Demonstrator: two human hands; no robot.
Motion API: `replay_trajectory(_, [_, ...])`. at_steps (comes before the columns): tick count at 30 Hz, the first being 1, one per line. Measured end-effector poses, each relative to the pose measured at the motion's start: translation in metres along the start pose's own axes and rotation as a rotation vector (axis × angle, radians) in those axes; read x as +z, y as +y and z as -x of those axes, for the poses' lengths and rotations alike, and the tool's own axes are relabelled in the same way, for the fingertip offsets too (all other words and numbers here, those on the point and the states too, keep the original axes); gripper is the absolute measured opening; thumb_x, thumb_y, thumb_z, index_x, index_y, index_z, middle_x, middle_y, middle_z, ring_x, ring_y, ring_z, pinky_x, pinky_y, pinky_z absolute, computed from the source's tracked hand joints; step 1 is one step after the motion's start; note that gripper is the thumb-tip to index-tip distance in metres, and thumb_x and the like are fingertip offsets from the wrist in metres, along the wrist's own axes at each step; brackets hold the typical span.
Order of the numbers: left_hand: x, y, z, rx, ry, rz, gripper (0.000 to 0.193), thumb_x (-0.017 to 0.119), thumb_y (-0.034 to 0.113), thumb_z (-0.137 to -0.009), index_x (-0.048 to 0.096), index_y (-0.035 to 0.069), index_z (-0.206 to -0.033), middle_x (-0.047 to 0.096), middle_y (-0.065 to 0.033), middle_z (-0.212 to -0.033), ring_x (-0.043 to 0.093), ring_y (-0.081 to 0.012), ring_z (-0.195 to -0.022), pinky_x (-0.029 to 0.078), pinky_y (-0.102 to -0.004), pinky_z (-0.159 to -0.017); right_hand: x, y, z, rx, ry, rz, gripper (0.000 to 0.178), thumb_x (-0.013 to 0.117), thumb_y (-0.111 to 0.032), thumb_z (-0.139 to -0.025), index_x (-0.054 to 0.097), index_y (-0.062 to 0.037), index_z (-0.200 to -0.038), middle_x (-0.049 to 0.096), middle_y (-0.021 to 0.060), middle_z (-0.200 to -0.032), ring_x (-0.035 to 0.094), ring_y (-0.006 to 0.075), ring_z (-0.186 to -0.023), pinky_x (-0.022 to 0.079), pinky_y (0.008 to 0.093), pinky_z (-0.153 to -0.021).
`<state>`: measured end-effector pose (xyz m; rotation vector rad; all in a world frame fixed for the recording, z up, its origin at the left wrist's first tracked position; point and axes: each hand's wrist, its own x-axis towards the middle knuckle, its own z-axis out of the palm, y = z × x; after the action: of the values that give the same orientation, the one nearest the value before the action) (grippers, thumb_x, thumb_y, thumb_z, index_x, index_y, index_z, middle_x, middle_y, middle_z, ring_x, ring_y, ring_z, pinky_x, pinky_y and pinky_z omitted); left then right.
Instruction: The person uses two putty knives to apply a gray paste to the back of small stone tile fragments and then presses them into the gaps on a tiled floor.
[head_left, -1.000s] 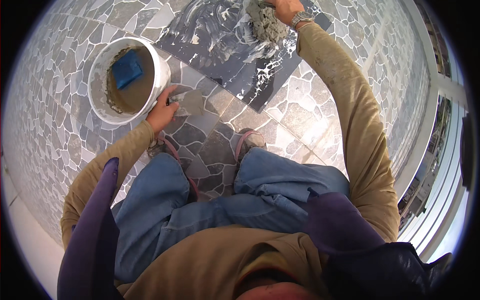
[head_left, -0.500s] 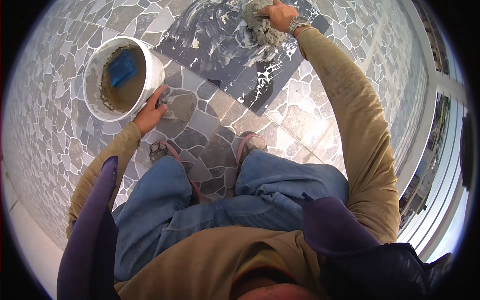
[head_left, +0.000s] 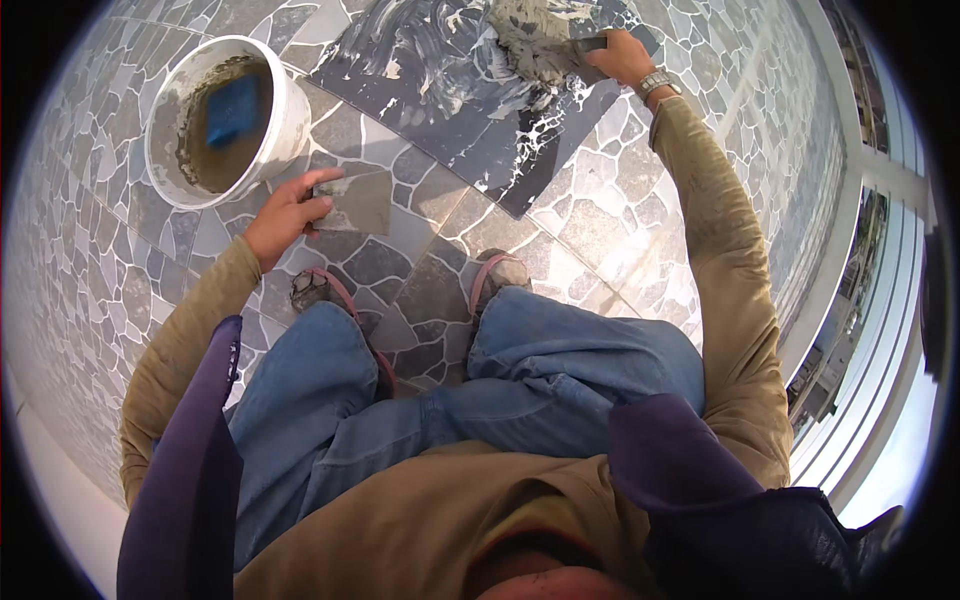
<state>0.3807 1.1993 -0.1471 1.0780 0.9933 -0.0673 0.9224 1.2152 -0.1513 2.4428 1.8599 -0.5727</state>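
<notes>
My left hand [head_left: 283,218] is closed on a broad flat scraper [head_left: 358,203], its grey blade held over the floor tiles and pointing right. At the far right, my right hand [head_left: 622,58] grips a trowel [head_left: 580,62] by what looks like a dark handle. Its blade is at the edge of a heap of wet grey mortar [head_left: 535,45], which hides part of it. The heap lies on a dark sheet [head_left: 430,125] smeared with white and grey.
To the left of the sheet stands a white bucket [head_left: 285,125] of murky water with a blue block [head_left: 232,110] in it, perhaps a sponge. Stone-patterned tiles [head_left: 420,290] surround my sandalled feet [head_left: 500,275]. A pale railing [head_left: 895,170] runs along the right side.
My left hand has drawn away from the bucket, bringing the scraper into plain view. My right hand has moved right, from the top of the mortar heap to its right side.
</notes>
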Motion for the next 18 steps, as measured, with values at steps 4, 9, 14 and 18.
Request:
replay_trajectory(4, [0.004,0.018,0.001,0.005,-0.054,-0.002,0.048,0.056,0.015,-0.097,0.054,0.016,-0.145,0.059,0.0049,-0.095,0.052,-0.0047,-0.076,0.046,-0.0226,-0.066,0.027,-0.041,0.023,0.423,-0.051,-0.265,0.047,0.066,-0.033,-0.079,0.070,0.0081,-0.101,0.074,0.0219,-0.091,0.074,0.0276,-0.065,0.062,0.0339,-0.059])
replay_trajectory(9, [0.026,0.045,-0.026,-0.005,-0.094,-0.019,0.048,0.056,0.018,-0.097,0.054,0.014,-0.145,0.055,0.0044,-0.091,0.052,-0.0063,-0.085,0.047,-0.0255,-0.068,0.028,-0.045,-0.034,0.451,0.079,-1.125,0.036,0.067,-0.018,-0.082,0.070,0.0058,-0.109,0.074,0.0222,-0.090,0.074,0.0331,-0.077,0.062,0.0405,-0.068])
replay_trajectory(14, [0.038,0.060,-0.037,0.050,-0.115,-0.028,0.047,0.054,0.017,-0.100,0.053,0.017,-0.147,0.061,0.0049,-0.105,0.053,-0.0040,-0.089,0.045,-0.0233,-0.071,0.032,-0.040,-0.035,-0.129,0.243,-0.169,0.036,0.067,-0.018,-0.082,0.070,0.0050,-0.110,0.073,0.0223,-0.091,0.074,0.0336,-0.078,0.062,0.0407,-0.070])
replay_trajectory(18, [0.033,0.054,-0.021,0.014,-0.104,0.017,0.047,0.053,0.016,-0.100,0.052,0.016,-0.147,0.063,0.0047,-0.106,0.054,-0.0037,-0.088,0.046,-0.0229,-0.072,0.025,-0.032,-0.013,-0.540,0.084,0.326,0.036,0.066,-0.017,-0.082,0.070,0.0043,-0.111,0.073,0.0224,-0.092,0.074,0.0341,-0.080,0.061,0.0409,-0.071])
